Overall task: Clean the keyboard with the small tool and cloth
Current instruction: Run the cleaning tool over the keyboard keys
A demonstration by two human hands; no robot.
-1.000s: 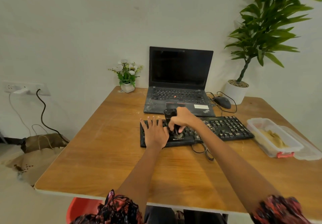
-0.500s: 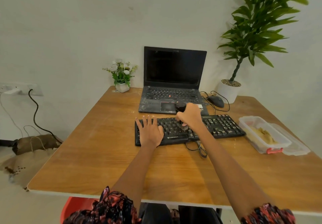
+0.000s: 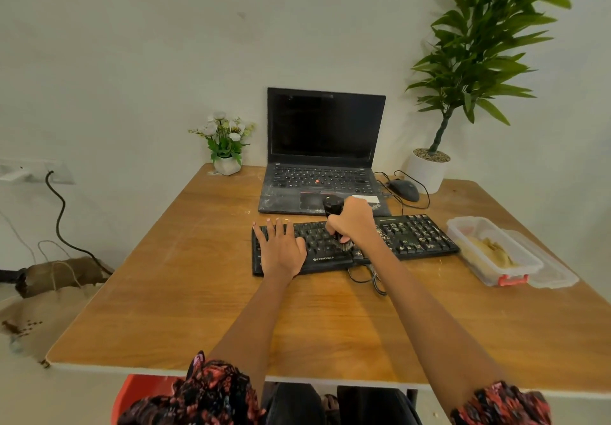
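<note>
A black keyboard (image 3: 413, 236) lies across the middle of the wooden table (image 3: 198, 292), its keys speckled with crumbs on the right half. My left hand (image 3: 281, 247) rests flat on the keyboard's left end with straight fingers. My right hand (image 3: 355, 223) grips a small black brush (image 3: 334, 208) upright, its pale bristles down on the keys near the keyboard's middle. A yellowish cloth (image 3: 489, 251) lies inside a clear plastic box (image 3: 463, 226) at the right.
An open black laptop (image 3: 325, 146) stands behind the keyboard. A black mouse (image 3: 403, 189) and its cable lie beside a white-potted green plant (image 3: 426, 170). A small flower pot (image 3: 228, 160) sits at the back left. The box's lid (image 3: 555, 275) lies by the box.
My right hand with the brush moved right along the keys, then back a little toward me, with the bristles still on the keyboard. The left hand has stayed flat on the left end.
</note>
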